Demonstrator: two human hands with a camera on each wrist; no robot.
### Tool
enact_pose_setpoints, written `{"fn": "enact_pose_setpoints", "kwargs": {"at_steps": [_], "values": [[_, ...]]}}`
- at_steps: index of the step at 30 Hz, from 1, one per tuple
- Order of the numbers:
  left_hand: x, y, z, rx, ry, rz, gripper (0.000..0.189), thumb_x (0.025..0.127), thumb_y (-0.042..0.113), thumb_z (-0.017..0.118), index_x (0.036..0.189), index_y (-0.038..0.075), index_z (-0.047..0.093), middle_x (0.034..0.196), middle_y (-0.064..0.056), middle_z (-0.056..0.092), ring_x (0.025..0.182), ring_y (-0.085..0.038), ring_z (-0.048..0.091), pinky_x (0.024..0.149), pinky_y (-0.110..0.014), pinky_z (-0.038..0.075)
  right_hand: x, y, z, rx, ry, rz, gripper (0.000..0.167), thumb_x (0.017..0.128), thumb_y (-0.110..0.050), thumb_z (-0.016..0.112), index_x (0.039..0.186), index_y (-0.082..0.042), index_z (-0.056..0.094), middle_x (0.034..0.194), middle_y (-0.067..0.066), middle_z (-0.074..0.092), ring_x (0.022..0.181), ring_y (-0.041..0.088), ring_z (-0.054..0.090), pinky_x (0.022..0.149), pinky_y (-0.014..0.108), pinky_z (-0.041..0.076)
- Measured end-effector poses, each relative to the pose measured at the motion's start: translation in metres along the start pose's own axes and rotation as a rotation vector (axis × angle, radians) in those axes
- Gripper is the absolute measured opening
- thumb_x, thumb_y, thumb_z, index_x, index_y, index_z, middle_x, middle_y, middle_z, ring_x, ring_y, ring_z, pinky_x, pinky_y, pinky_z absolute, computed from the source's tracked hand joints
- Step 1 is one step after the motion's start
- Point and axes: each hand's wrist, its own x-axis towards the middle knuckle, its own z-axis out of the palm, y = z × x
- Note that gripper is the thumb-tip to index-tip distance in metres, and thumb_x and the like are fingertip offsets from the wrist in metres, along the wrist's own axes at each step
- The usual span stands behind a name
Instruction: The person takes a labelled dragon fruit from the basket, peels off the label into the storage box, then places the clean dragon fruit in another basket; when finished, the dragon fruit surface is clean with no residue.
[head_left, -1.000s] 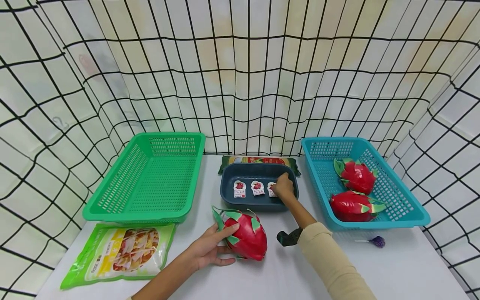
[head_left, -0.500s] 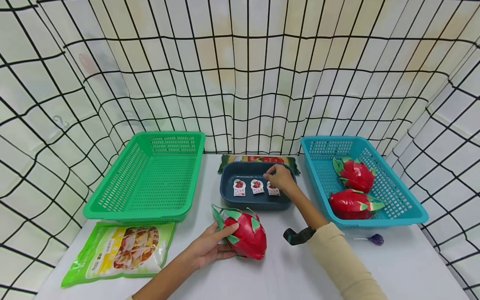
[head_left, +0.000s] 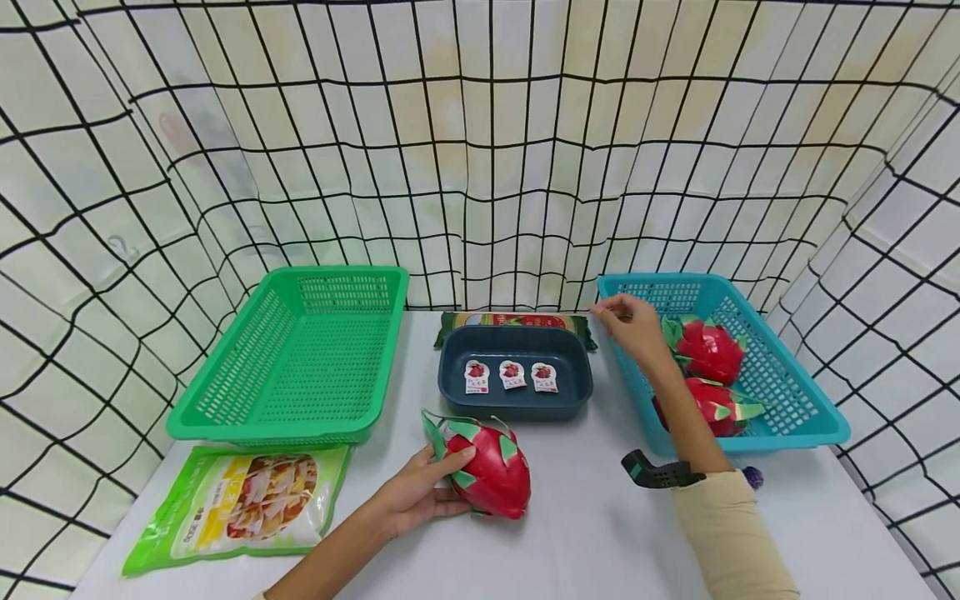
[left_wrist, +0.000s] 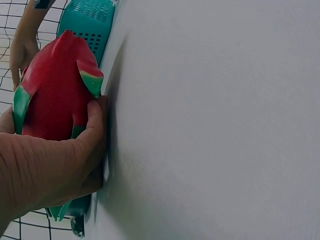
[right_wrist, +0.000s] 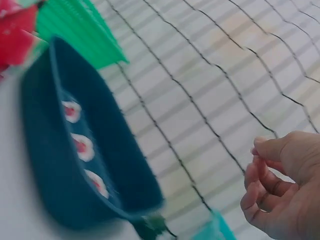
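Observation:
A red dragon fruit [head_left: 495, 473] with green leaf tips rests on the white tabletop in front of the dark blue tray [head_left: 517, 407]. My left hand [head_left: 420, 498] grips it from the left, thumb on top; the left wrist view shows the fingers around the dragon fruit [left_wrist: 60, 92]. Over the left side of the blue basket [head_left: 806, 429] hovers my right hand [head_left: 633, 325]. Its fingers are loosely curled, thumb and index tips meeting, with nothing visible between them in the right wrist view. Three dragon fruit stickers [head_left: 512, 375] lie in a row in the tray.
Two more dragon fruits [head_left: 712, 350] lie in the blue basket, partly behind the right forearm. A green basket [head_left: 315, 375] stands at left, behind a printed food bag [head_left: 255, 504]. A green packet [head_left: 517, 319] lies behind the tray. A purple lollipop [head_left: 752, 477] shows beside the right sleeve.
My right hand has lifted out of the dark blue tray and moved right, over the blue basket's edge. The stickers, the dragon fruit and my left hand have stayed in place.

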Motion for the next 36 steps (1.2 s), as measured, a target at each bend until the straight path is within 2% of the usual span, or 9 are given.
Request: {"fn": "enact_pose_setpoints", "kwargs": {"at_steps": [5,8,11,14,22,26,28,32,36], "values": [[0.001,0.0,0.0,-0.015,-0.005,-0.001,0.082,0.093,0.04,0.063,0.151,0.007,0.016,0.145,-0.027,0.036,0.122,-0.046,0.048,0.097,-0.053,0.051,-0.009,0.014,-0.048,-0.014,0.069,0.048,0.048,0.098,-0.043,0.055,0.124,-0.003,0.059,0.108,0.012,0.063,0.091,0.011,0.059,0.073,0.014,0.052],[0.001,0.0,-0.001,-0.011,-0.003,-0.005,0.084,0.093,0.041,0.063,0.151,0.006,0.014,0.144,-0.028,0.036,0.121,-0.046,0.05,0.097,-0.054,0.051,-0.013,0.026,-0.074,-0.059,0.158,0.079,0.053,0.098,-0.045,0.052,0.129,-0.003,0.057,0.113,0.008,0.061,0.099,0.008,0.054,0.084,0.021,0.048],[0.002,0.0,-0.001,-0.008,-0.005,-0.01,0.085,0.092,0.041,0.064,0.152,0.006,0.014,0.144,-0.027,0.036,0.12,-0.045,0.05,0.097,-0.053,0.051,-0.018,0.04,-0.098,-0.102,0.25,0.114,0.055,0.099,-0.045,0.051,0.133,-0.002,0.054,0.124,0.015,0.059,0.117,0.022,0.052,0.1,0.042,0.043],[0.002,0.0,-0.001,-0.01,-0.005,-0.016,0.085,0.091,0.041,0.066,0.151,0.006,0.016,0.144,-0.027,0.036,0.121,-0.045,0.049,0.096,-0.052,0.052,-0.024,0.054,-0.117,-0.124,0.29,0.18,0.059,0.1,-0.046,0.047,0.139,-0.002,0.048,0.141,0.022,0.049,0.136,0.036,0.039,0.108,0.058,0.035],[0.001,0.0,-0.002,-0.012,-0.003,-0.02,0.084,0.091,0.041,0.067,0.151,0.008,0.018,0.144,-0.026,0.037,0.121,-0.044,0.049,0.096,-0.051,0.052,-0.041,0.089,-0.159,-0.26,0.297,0.382,0.064,0.103,-0.042,0.037,0.148,0.003,0.033,0.153,0.028,0.032,0.143,0.05,0.021,0.113,0.066,0.021],[0.002,0.0,-0.002,-0.018,-0.01,-0.018,0.083,0.091,0.04,0.066,0.151,0.009,0.017,0.145,-0.026,0.036,0.123,-0.045,0.048,0.096,-0.052,0.052,-0.05,0.106,-0.17,-0.34,0.269,0.519,0.065,0.103,-0.037,0.033,0.148,0.009,0.025,0.152,0.034,0.028,0.139,0.054,0.022,0.109,0.065,0.028],[0.002,0.0,-0.003,-0.026,-0.014,-0.015,0.084,0.092,0.039,0.066,0.152,0.01,0.016,0.145,-0.026,0.035,0.124,-0.046,0.046,0.097,-0.052,0.051,-0.055,0.113,-0.174,-0.383,0.245,0.563,0.063,0.103,-0.034,0.032,0.146,0.012,0.028,0.147,0.037,0.032,0.134,0.056,0.028,0.101,0.065,0.036],[0.002,-0.002,-0.003,-0.047,-0.012,-0.015,0.085,0.092,0.038,0.066,0.152,0.011,0.013,0.147,-0.026,0.033,0.127,-0.046,0.043,0.097,-0.053,0.051,-0.062,0.123,-0.178,-0.417,0.227,0.594,0.058,0.103,-0.033,0.035,0.138,0.013,0.041,0.134,0.039,0.043,0.119,0.055,0.04,0.077,0.057,0.044],[0.001,-0.003,-0.003,-0.049,-0.011,-0.018,0.086,0.092,0.038,0.066,0.153,0.012,0.012,0.147,-0.026,0.033,0.127,-0.047,0.042,0.096,-0.055,0.051,-0.065,0.127,-0.18,-0.377,0.244,0.602,0.057,0.103,-0.033,0.038,0.134,0.013,0.046,0.124,0.038,0.047,0.11,0.05,0.044,0.069,0.049,0.044]]}}
